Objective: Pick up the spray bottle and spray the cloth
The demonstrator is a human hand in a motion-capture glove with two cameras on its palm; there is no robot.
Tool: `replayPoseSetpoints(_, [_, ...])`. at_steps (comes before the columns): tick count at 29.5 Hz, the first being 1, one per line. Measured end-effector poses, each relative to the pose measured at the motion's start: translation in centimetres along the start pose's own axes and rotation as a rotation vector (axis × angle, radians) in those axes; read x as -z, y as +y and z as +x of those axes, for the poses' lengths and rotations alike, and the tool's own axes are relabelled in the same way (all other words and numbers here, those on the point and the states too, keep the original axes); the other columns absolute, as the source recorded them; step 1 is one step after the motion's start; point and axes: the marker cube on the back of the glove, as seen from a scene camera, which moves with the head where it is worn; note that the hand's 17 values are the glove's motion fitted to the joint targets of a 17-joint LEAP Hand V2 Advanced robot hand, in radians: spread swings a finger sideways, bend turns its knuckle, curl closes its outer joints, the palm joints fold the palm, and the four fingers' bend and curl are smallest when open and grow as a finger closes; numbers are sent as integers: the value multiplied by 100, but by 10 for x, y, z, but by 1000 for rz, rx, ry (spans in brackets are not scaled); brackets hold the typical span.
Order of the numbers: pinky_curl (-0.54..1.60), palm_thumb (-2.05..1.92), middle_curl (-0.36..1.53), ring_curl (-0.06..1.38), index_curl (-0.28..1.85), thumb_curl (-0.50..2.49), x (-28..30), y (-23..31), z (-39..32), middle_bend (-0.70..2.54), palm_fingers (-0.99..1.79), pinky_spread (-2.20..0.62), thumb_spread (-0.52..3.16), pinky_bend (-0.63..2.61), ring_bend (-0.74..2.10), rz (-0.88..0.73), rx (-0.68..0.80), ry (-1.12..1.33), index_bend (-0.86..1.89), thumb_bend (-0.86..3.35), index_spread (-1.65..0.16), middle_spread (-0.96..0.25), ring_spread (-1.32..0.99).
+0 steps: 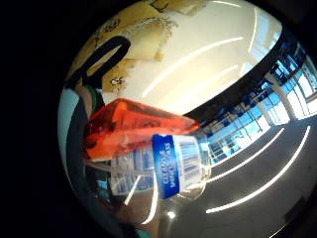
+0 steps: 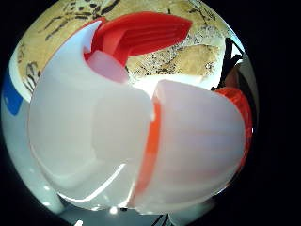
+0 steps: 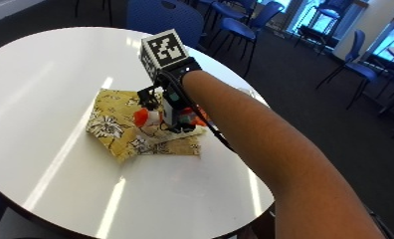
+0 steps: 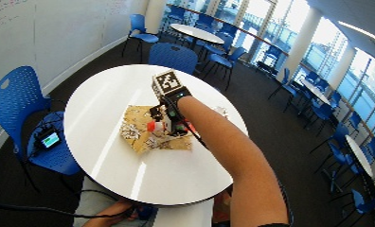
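The right hand (image 3: 174, 102) is curled round the spray bottle (image 3: 158, 118) and holds it over the cloth (image 3: 121, 127). The bottle's long axis is tilted, its red-and-white head (image 2: 136, 117) toward the cloth and the red trigger (image 2: 141, 33) out front; the clear labelled body (image 1: 158, 166) runs back under the palm. The yellow floral cloth lies crumpled on the round white bench (image 3: 45, 84). Blue chairs (image 4: 14, 101) and tall windows (image 4: 326, 56) ring the dark-floored room.

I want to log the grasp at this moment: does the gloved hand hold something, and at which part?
The right hand holds the spray bottle by its upper part, near the sprayer head, over the yellow cloth. The exact finger placement cannot be seen.
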Motion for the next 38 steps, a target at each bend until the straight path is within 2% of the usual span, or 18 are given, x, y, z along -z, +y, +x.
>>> replayPoseSetpoints(11, [34, 93, 50, 44, 57, 83, -2, 1, -2, 61, 128, -21, 34, 19, 44, -8, 2, -11, 30, -3, -32, -21, -24])
replayPoseSetpoints(17, [34, 93, 50, 44, 56, 83, 2, 3, -5, 60, 128, -20, 34, 19, 44, 34, 61, -30, 30, -3, -32, -21, -24])
replayPoseSetpoints(26, [34, 93, 50, 44, 57, 84, 32, 27, -14, 60, 127, -20, 35, 19, 44, 210, 286, -227, 30, -3, -31, -21, -24])
replayPoseSetpoints(30, [35, 93, 50, 45, 57, 84, 41, 33, -13, 59, 127, -20, 35, 19, 44, 258, 341, -287, 30, -3, -31, -21, -24])
replayPoseSetpoints(38, [35, 94, 50, 45, 57, 84, 71, 70, -19, 59, 126, -19, 36, 18, 44, 417, 619, -502, 30, -3, -31, -21, -24])
